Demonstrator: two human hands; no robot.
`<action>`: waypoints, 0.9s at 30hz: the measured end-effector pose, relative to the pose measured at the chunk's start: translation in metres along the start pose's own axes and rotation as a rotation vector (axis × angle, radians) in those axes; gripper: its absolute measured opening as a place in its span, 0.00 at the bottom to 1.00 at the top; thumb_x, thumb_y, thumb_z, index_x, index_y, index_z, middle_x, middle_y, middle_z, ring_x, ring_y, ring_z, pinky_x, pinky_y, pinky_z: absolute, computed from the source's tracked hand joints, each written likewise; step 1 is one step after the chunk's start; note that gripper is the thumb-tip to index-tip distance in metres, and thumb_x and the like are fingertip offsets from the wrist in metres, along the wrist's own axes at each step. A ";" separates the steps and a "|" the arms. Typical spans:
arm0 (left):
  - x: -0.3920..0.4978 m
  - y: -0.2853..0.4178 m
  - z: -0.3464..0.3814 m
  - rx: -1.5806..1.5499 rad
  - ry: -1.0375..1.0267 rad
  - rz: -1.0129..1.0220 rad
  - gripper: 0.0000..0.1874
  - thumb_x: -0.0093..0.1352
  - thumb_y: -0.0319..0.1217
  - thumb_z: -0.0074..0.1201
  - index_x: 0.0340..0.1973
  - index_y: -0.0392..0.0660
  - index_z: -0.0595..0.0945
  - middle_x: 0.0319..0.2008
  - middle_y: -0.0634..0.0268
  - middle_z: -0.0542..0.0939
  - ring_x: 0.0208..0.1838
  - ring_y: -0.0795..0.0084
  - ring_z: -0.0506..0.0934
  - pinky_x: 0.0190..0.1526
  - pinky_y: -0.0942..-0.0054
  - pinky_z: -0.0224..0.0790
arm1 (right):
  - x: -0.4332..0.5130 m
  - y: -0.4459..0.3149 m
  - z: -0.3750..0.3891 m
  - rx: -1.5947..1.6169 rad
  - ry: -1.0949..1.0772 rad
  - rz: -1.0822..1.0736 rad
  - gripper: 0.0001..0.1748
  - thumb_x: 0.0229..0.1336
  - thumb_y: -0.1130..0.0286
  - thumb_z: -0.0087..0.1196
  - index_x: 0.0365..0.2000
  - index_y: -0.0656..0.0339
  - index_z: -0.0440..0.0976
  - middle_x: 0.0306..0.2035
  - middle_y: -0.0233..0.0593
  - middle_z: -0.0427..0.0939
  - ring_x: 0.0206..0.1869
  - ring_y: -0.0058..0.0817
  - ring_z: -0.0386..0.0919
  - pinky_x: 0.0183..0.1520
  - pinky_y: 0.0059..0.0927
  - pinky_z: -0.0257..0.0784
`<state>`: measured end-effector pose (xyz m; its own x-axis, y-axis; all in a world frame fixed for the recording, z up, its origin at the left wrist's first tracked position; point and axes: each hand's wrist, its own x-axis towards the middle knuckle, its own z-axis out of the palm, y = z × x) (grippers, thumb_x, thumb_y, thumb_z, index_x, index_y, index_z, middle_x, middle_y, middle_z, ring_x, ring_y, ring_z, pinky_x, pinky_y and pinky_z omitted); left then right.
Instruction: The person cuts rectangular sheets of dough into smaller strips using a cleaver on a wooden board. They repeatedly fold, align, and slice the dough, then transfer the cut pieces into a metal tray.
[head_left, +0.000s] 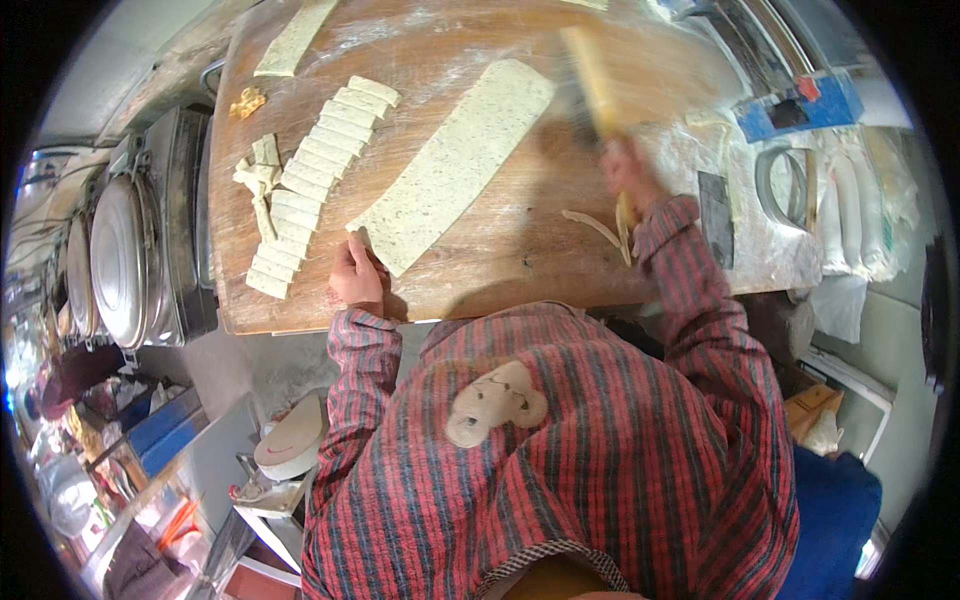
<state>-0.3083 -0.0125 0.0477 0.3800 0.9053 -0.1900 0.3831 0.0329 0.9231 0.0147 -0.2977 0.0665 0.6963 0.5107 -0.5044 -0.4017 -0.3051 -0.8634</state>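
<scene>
A long flat strip of speckled dough (461, 165) lies slantwise on the floured wooden board (495, 262). My left hand (357, 276) touches its near left corner with thumb and fingers. Over the board to the right, my right hand (634, 176) is closed around a blurred wooden rolling pin (591, 79); the pin points away from me, off the dough. Left of the strip, a slanting row of cut dough pieces (319, 161) overlaps. Dough scraps (260, 180) lie beside that row, and thin trimmings (594, 227) lie near my right wrist.
A yellowish crumbly lump (247, 103) and another dough strip (294, 37) lie at the far left. A dark flat blade or scraper (716, 219), a metal ring (781, 186) and a blue box (799, 107) are at the right. Round metal lids (120, 262) stand left of the board.
</scene>
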 end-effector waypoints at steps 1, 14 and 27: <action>0.002 0.002 -0.001 0.056 -0.011 -0.021 0.20 0.71 0.44 0.50 0.28 0.38 0.79 0.13 0.68 0.73 0.14 0.81 0.70 0.16 0.78 0.60 | 0.000 -0.003 -0.028 -0.107 0.166 -0.100 0.14 0.64 0.57 0.49 0.40 0.57 0.66 0.20 0.28 0.68 0.18 0.21 0.68 0.18 0.27 0.65; -0.001 0.007 -0.011 -0.510 -0.324 -0.378 0.11 0.69 0.24 0.52 0.47 0.39 0.76 0.43 0.62 0.81 0.41 0.74 0.79 0.39 0.76 0.73 | -0.152 0.077 -0.131 -1.094 0.936 -0.432 0.18 0.60 0.59 0.50 0.42 0.64 0.72 0.40 0.55 0.74 0.47 0.50 0.71 0.50 0.45 0.67; 0.020 0.067 0.021 0.662 -0.586 0.785 0.43 0.64 0.43 0.60 0.65 0.30 0.57 0.66 0.38 0.57 0.70 0.45 0.56 0.69 0.53 0.45 | -0.175 0.115 -0.140 -1.049 0.821 0.053 0.30 0.61 0.61 0.49 0.58 0.63 0.54 0.40 0.59 0.78 0.42 0.55 0.78 0.43 0.48 0.73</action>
<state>-0.2573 -0.0013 0.0990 0.9679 0.2419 0.0687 0.1690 -0.8279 0.5348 -0.0698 -0.5351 0.0559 0.9971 -0.0365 -0.0663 -0.0515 -0.9690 -0.2417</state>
